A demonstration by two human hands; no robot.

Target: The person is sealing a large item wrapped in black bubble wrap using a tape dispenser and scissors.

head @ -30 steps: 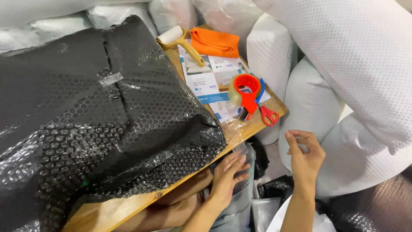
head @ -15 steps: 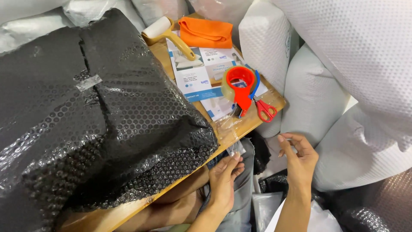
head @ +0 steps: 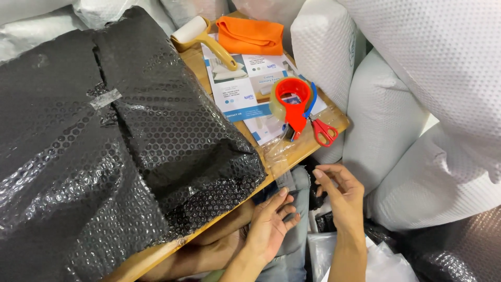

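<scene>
A big parcel wrapped in black bubble wrap [head: 115, 151] is lying across the left of the scene, covering most of a wooden table [head: 339, 124] and hanging over its near edge. A short strip of clear tape [head: 105, 98] is holding a seam on the parcel's far side. Thick white rolls of padding [head: 417, 62] are filling the right side, standing close against the table's right edge.

On the bare far-right part of the table, printed leaflets [head: 237, 89] are lying flat. A folded orange cloth [head: 250, 34] is resting at the far end, and a lint roller with a yellow handle [head: 206, 39] is lying just to its left, its handle reaching over the leaflets. A red tape dispenser [head: 292, 102] is sitting on the leaflets near the right edge, with a loose tail of clear tape [head: 276, 151] hanging down from it towards the near edge. Red-handled scissors [head: 321, 125] are lying just beside the dispenser on its right.

Below the table's near edge, the left hand [head: 271, 227] is hovering open with its fingers spread, gripping nothing, just beneath the parcel's corner. The right hand [head: 339, 196] is hovering near it on the right, fingers loosely curled and empty, just below the hanging tape.
</scene>
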